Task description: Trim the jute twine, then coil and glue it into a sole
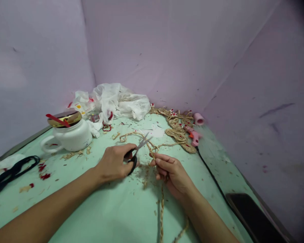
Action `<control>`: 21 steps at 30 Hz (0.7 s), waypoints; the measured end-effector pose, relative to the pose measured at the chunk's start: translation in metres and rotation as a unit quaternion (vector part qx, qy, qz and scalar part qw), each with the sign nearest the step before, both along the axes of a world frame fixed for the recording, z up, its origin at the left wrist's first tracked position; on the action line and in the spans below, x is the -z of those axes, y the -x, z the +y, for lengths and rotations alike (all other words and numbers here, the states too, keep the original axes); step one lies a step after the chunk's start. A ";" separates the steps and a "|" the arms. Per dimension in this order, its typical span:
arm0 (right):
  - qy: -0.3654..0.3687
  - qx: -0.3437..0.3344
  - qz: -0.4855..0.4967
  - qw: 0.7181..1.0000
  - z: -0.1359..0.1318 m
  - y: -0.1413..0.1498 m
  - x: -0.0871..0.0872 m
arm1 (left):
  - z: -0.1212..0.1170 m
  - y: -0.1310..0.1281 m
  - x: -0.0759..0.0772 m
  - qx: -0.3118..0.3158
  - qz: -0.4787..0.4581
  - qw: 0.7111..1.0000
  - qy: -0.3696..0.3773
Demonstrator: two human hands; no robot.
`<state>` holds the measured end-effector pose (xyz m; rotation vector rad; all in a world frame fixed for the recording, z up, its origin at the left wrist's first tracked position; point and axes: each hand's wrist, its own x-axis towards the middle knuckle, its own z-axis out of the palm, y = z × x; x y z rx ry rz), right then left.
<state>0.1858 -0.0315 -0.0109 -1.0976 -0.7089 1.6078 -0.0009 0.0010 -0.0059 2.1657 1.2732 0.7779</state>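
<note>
Holding scissors (141, 145) in the left hand (118, 162), with fingers in the black handles and with blades parted. Pointing them aslant, long axis toward the far edge of the worktop (108, 212) and somewhat to the right, tips close to a braided cord (162, 211). Perhaps touching a strand there, perhaps only passing above it (hard to judge from this angle).

Pinching the cord between thumb and fingers of the right hand (171, 170), narrowly closed, over the middle of the worktop. Following the cord's length: running from below those fingers almost straight to the near edge, curling in a loop beyond the scissors, and stretching right toward coiled braid pieces (176, 135) near the far right corner.

Noting beside these pieces a pink glue gun (195, 137) and, at that same corner, a pink spool (199, 119). Seeing near the left edge a white mug (76, 138) with the handle toward that edge. Spotting red and yellow print on a plastic wrapper (82, 105) by the far left corner, too small to read.
</note>
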 end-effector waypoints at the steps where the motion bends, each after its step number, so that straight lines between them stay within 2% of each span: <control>1: -0.004 -0.005 0.000 1.000 0.000 -0.001 -0.001 | -0.003 0.002 0.000 0.027 0.062 0.996 -0.055; 3: -0.015 -0.017 0.001 1.000 0.000 -0.001 -0.001 | -0.006 0.002 0.001 0.059 0.139 0.982 -0.117; 7: -0.022 -0.028 0.009 0.999 -0.001 -0.002 -0.002 | -0.007 0.000 0.002 0.075 0.220 0.960 -0.154; 21: -0.003 -0.075 0.043 0.996 -0.002 -0.004 -0.005 | -0.004 0.004 0.002 0.094 0.257 0.945 -0.180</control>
